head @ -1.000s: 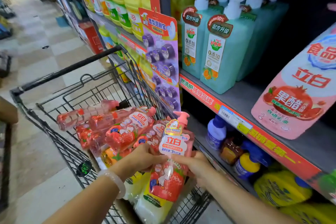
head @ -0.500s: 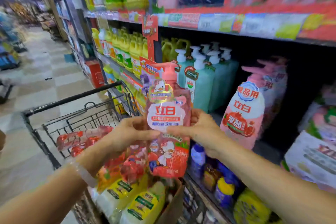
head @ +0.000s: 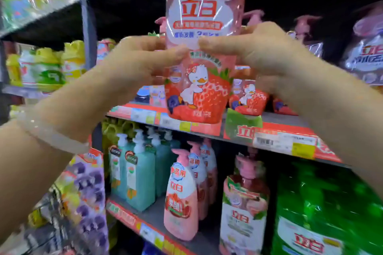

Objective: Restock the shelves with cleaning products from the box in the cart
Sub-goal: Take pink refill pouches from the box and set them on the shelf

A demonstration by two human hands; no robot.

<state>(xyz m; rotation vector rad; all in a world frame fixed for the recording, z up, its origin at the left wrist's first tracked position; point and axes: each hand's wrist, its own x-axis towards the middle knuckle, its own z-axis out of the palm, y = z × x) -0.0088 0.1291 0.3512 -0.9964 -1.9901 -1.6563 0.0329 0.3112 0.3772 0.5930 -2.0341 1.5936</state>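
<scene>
I hold a pink pump bottle point(head: 200, 91) with a strawberry and duck print upright in front of the upper shelf point(head: 275, 130). My left hand point(head: 134, 62) grips its left side and my right hand point(head: 255, 47) grips its right side, thumbs meeting on the label. The bottle's base hangs just above the shelf's front edge. Matching pink bottles point(head: 248, 97) stand on that shelf behind it. The bottle's pump top runs out of the frame. The cart and its box are out of view.
One shelf lower stand teal pump bottles point(head: 138, 174), pink bottles point(head: 180, 198) and a green jug point(head: 323, 213). Yellow and green bottles point(head: 47, 66) fill the left bay. A purple hanging strip point(head: 89, 192) dangles at lower left.
Both hands have lifted the pink bottle from the cart up to the upper shelf. My view has swung up from the cart to the shelves.
</scene>
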